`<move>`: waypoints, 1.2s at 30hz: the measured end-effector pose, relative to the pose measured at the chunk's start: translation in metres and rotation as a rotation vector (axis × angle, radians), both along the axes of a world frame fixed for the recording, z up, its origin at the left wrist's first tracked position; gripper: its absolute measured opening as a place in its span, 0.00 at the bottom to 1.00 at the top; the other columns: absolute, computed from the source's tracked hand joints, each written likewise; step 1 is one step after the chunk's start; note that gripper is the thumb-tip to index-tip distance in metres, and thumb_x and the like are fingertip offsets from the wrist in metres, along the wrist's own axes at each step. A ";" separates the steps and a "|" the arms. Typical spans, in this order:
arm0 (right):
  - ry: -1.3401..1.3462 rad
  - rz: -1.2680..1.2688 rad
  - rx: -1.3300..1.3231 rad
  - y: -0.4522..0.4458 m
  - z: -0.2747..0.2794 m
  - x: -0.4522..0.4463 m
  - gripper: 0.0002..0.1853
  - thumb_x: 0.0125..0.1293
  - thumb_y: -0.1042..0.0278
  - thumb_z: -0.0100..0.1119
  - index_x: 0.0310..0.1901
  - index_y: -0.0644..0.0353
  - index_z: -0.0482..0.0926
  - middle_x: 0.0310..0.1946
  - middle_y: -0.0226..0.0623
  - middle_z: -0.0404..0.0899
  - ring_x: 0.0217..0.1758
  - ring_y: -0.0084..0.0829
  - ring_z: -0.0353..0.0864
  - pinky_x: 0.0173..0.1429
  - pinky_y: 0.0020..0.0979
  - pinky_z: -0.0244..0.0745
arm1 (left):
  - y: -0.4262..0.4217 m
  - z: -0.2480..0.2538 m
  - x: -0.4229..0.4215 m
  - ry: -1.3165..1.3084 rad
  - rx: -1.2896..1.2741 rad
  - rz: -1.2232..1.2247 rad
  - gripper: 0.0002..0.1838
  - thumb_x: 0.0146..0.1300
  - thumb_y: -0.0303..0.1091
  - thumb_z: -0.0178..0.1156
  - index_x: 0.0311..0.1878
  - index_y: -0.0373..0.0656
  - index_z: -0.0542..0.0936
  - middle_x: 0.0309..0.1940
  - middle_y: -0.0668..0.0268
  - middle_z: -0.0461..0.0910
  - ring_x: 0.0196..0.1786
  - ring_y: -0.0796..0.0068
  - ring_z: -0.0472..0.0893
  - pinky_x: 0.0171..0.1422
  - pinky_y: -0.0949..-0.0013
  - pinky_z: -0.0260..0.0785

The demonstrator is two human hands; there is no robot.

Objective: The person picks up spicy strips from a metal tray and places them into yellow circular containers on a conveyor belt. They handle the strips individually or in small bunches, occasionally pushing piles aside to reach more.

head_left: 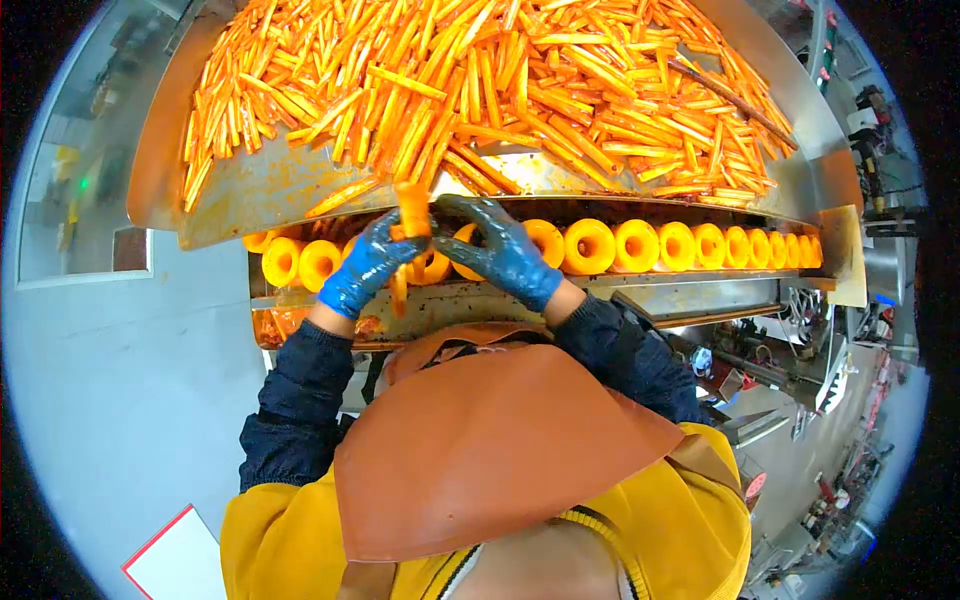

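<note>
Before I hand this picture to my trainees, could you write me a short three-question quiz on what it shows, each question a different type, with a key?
1. Multiple choice: where is the row of orange rings, relative to the pile of orange sticks?
A) on top of it
B) beyond it, on the far side
C) between it and the apron

2. True or false: as pictured, the left hand and right hand are nearer the left end of the row than its right end.

3. Fill in: both hands wear ____ gloves, smeared darker at the fingers.

Key: 1. C; 2. True; 3. blue
</note>
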State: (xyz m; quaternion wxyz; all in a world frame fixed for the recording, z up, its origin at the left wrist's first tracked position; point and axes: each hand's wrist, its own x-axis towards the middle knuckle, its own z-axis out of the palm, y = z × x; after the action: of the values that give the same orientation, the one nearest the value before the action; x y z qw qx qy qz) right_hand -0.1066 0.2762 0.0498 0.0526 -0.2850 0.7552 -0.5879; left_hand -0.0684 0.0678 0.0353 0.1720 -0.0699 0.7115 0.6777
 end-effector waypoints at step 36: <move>0.115 -0.138 0.512 0.053 -0.032 0.006 0.22 0.57 0.55 0.62 0.52 0.53 0.75 0.49 0.47 0.75 0.49 0.45 0.76 0.51 0.40 0.74 | 0.015 -0.017 -0.002 -0.033 -0.049 0.025 0.15 0.56 0.28 0.62 0.48 0.42 0.78 0.33 0.75 0.77 0.32 0.85 0.72 0.38 0.78 0.66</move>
State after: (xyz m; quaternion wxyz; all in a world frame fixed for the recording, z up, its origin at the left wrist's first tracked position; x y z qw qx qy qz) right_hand -0.1011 0.3290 0.0176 0.0396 -0.2434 0.8987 -0.3628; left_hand -0.0707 0.0824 0.0185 0.1733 -0.0943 0.7240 0.6609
